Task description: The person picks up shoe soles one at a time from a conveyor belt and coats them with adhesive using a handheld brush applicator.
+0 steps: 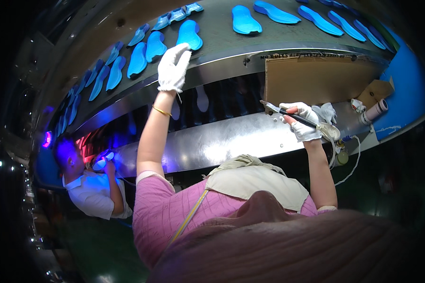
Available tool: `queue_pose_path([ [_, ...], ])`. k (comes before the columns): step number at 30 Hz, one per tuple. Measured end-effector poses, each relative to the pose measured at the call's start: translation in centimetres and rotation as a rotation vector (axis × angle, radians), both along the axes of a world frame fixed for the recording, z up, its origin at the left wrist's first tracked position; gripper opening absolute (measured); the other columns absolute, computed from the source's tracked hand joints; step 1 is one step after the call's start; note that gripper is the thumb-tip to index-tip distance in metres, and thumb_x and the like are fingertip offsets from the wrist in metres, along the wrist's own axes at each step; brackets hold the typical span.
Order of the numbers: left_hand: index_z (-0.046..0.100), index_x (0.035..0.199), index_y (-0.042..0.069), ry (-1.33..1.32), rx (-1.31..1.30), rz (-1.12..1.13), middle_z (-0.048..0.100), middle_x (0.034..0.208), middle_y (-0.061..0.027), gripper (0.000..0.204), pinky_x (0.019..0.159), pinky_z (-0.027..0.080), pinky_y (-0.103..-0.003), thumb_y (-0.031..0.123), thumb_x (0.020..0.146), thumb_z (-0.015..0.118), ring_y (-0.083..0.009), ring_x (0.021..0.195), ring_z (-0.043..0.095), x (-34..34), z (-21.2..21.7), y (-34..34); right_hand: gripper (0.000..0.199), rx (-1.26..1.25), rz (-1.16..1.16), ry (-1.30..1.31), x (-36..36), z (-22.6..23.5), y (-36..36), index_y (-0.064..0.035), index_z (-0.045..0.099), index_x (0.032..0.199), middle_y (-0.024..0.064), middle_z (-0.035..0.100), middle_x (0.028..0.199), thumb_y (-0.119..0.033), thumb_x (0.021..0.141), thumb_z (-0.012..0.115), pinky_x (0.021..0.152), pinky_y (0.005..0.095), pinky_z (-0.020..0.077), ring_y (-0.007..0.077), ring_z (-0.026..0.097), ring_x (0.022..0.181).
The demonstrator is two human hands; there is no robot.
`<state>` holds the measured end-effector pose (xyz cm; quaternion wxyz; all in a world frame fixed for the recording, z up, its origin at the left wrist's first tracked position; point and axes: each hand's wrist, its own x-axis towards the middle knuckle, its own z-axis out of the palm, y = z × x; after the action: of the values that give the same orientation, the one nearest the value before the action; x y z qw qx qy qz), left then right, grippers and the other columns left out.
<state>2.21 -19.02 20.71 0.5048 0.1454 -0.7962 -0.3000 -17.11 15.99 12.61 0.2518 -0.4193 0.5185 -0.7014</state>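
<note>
My left hand (pixel 172 70), in a white glove, reaches out over the edge of the conveyor belt (pixel 215 28). Its thumb and fingers are apart, and the fingertips meet the near end of a blue shoe sole (pixel 189 33); no grip on it shows. In a glove that leaves some fingertips bare, my right hand (pixel 308 123) is closed around a brush (pixel 296 118) with a black handle. The bristles point left, above the metal ledge (pixel 217 139). A pale cord or tube (pixel 334 153) hangs beside that hand.
Several blue soles (pixel 99 84) line the belt on both sides. A cardboard sheet (pixel 316 82) leans under the belt's rim; a cylindrical roll (pixel 376 111), crumpled white material (pixel 327 113) and a small jar (pixel 342 157) are to the right. A co-worker (pixel 92 191) works at the left under purple light.
</note>
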Motion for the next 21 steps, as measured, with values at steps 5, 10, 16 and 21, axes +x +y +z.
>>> queue_pose_path([
  [5, 0.047, 0.14, 0.019, -0.706, -0.594, 0.707, 0.05, 0.14, -0.0095, 0.063, 0.115, 0.02, -0.052, 0.045, 0.084, 0.062, -0.0306, 0.134, 0.04, 3.9, 2.3, -9.1, 0.017, -0.047, 0.043, -0.039, 0.9, -0.3, -1.9, -0.0019, 0.06, 0.095, 0.0156, 0.067, 0.105, 0.007, 0.082, 0.068, 0.076, 0.0255, 0.0546, 0.0136, 0.066, 0.08],
  [10, 0.058, 0.128, 0.03, -1.105, -0.369, 0.901, 0.058, 0.131, -0.0032, 0.048, 0.112, 0.02, -0.058, 0.053, 0.086, 0.056, -0.0225, 0.128, 0.047, 7.8, 1.7, -14.0, 0.017, 0.016, 0.042, -0.021, 1.5, -0.7, -3.1, -0.0021, 0.061, 0.093, 0.0156, 0.067, 0.106, 0.007, 0.081, 0.069, 0.075, 0.026, 0.0552, 0.0133, 0.066, 0.079],
  [16, 0.061, 0.125, 0.029, -0.954, -0.194, 0.988, 0.058, 0.128, -0.0053, 0.041, 0.113, 0.017, -0.054, 0.041, 0.085, 0.062, -0.0231, 0.124, 0.048, 15.3, 0.8, -18.1, 0.017, 0.063, -0.014, -0.162, 1.5, -2.0, -2.8, -0.0019, 0.062, 0.092, 0.0143, 0.068, 0.105, 0.005, 0.079, 0.071, 0.076, 0.026, 0.0541, 0.0124, 0.065, 0.079],
  [21, 0.067, 0.115, 0.013, -0.589, -0.299, 0.766, 0.066, 0.112, -0.009, 0.039, 0.104, 0.036, -0.039, 0.03, 0.08, 0.072, -0.0258, 0.107, 0.06, 14.5, 1.7, -15.1, 0.016, 0.121, -0.085, 0.01, 1.6, -3.3, -2.7, -0.0033, 0.061, 0.09, 0.0108, 0.069, 0.103, 0.0, 0.079, 0.072, 0.076, 0.0266, 0.0527, 0.012, 0.064, 0.08],
])
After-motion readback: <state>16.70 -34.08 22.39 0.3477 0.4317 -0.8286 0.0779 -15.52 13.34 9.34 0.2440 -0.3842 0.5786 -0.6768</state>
